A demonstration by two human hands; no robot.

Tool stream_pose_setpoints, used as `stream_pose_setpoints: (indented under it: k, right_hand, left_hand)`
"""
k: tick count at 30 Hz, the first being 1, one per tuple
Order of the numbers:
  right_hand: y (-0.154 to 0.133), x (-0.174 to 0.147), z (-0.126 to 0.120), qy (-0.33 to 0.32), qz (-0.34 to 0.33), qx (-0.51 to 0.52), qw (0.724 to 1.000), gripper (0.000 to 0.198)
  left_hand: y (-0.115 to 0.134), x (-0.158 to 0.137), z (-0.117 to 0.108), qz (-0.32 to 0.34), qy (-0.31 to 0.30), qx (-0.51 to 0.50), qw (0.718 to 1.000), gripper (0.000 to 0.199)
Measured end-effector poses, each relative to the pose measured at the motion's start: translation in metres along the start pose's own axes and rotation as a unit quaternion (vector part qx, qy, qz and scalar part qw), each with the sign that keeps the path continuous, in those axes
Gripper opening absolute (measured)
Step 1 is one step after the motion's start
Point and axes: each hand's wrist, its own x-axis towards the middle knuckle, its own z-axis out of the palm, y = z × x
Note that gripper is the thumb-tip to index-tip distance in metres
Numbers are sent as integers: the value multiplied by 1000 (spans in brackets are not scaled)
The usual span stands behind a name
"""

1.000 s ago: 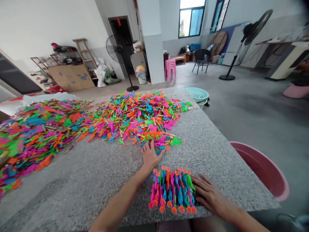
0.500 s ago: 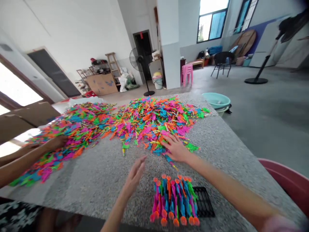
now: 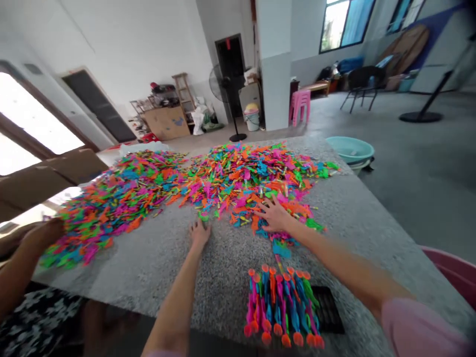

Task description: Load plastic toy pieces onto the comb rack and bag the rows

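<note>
My left hand (image 3: 200, 233) is low over the grey speckled table (image 3: 167, 263), fingers spread, at a green plastic piece (image 3: 203, 217) by the pile's front edge. Whether the fingertips touch that piece I cannot tell. My right hand (image 3: 274, 216) lies with fingers apart on the near edge of a heap of small bright plastic pieces (image 3: 238, 173). Below its wrist is a loose blue piece (image 3: 281, 249). Close to me, a black slotted rack (image 3: 327, 310) carries rows of pink, blue, green and orange pieces (image 3: 282, 307) with orange round cup-like ends.
At the far left, another person's hand (image 3: 46, 233) is by the left heap (image 3: 122, 193). Cardboard boxes (image 3: 52, 173) stand beyond it. A turquoise basin (image 3: 351, 148) is off the table's right edge, with a red tub (image 3: 451, 272) nearer.
My left hand has reached forward to the pile's front edge. Pieces under my right hand have shifted nearer to the rack. The other person's hand has drawn left, and the view has turned slightly.
</note>
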Motion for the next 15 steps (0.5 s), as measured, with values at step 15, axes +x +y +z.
stream_pose_setpoints:
  k: [15]
  right_hand:
    - [-36,-141,-19,-55,-52,68,995,44]
  left_hand:
    - [119,-122,-9,204,-275,-32,939,58]
